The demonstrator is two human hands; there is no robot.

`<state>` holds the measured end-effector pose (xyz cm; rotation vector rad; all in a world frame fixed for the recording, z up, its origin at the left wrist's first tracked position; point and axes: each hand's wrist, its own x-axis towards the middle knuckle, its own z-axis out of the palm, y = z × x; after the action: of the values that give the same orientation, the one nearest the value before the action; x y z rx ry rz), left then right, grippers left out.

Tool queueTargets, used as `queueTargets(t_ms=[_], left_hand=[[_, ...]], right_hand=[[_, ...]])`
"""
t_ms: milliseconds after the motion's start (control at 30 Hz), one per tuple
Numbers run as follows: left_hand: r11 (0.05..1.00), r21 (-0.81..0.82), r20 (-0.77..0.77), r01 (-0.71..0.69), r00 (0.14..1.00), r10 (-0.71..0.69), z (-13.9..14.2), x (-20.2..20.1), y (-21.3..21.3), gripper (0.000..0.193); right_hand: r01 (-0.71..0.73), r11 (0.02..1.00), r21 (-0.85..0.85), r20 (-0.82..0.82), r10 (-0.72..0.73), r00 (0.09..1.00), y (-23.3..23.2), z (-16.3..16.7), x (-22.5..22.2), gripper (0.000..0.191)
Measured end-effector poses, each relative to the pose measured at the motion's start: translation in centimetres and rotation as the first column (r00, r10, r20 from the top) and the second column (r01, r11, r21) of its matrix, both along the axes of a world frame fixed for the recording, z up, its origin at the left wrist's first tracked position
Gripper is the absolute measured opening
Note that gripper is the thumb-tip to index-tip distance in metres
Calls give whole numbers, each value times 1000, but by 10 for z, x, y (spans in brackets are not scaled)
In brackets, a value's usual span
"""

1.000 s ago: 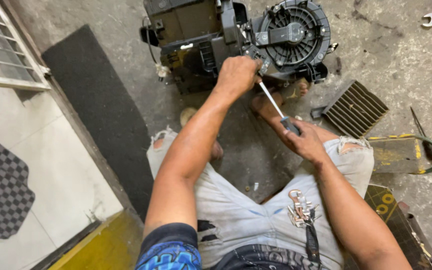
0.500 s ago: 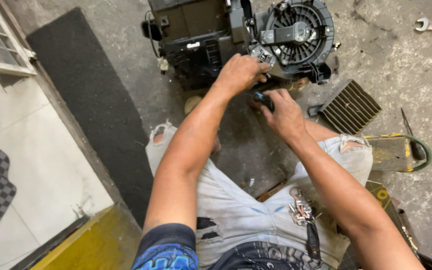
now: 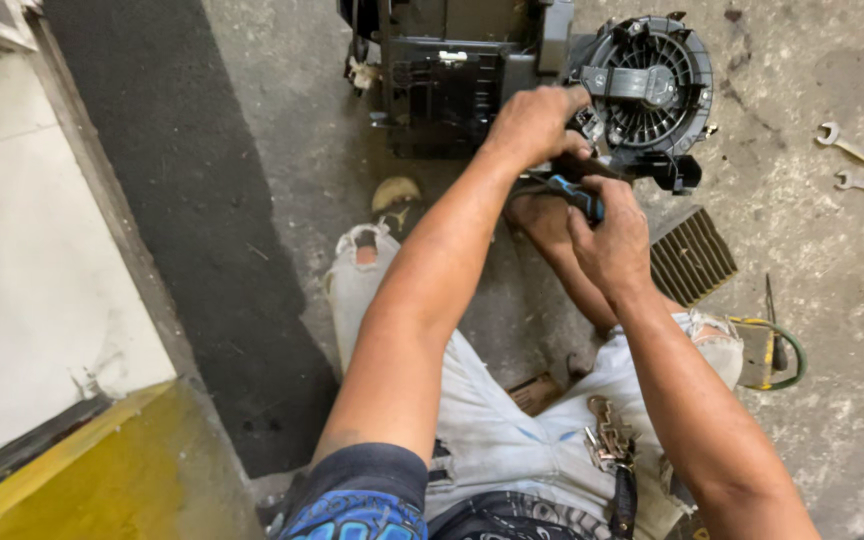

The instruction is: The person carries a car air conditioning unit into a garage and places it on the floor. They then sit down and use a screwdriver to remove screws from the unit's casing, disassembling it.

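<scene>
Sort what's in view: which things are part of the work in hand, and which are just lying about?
In hand: left hand on black blower housing; right hand gripping blue-handled screwdriver.

Lying about: two spanners, ribbed filter, dark mat.

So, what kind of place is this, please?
Probably a car repair workshop: a stained concrete floor, two wrenches lying on it, and a black blower unit that both hands work on.

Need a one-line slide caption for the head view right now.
Seated on concrete, left hand steadies a black blower housing while right hand grips a blue-handled screwdriver against it.
</scene>
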<state>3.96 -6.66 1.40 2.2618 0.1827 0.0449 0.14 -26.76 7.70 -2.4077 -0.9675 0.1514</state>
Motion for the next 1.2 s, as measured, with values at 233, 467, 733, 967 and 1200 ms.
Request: queueTargets(t_ms=[233, 467, 733, 967, 1200], left_hand=[[986, -1, -6, -166, 986, 166, -19, 1, 20, 57], [986, -63, 108, -156, 981, 162, -43, 3, 30, 43], [970, -134, 66, -202, 975, 212, -31, 10, 28, 47], [966, -133, 57, -223, 971, 233, -32, 10, 27, 44], [973, -86, 88, -215, 971, 222, -35, 12, 26, 44]], right_hand=[[-83, 992, -94, 55, 88, 995, 17, -11, 9, 37], [-138, 980, -143, 11, 141, 990, 26, -21, 10, 38], [-127, 987, -100, 15, 129, 992, 22, -29, 2, 39], [-120, 984, -130, 22, 124, 992, 25, -35, 5, 40], [-129, 983, -130, 38, 135, 990, 24, -35, 4, 42]])
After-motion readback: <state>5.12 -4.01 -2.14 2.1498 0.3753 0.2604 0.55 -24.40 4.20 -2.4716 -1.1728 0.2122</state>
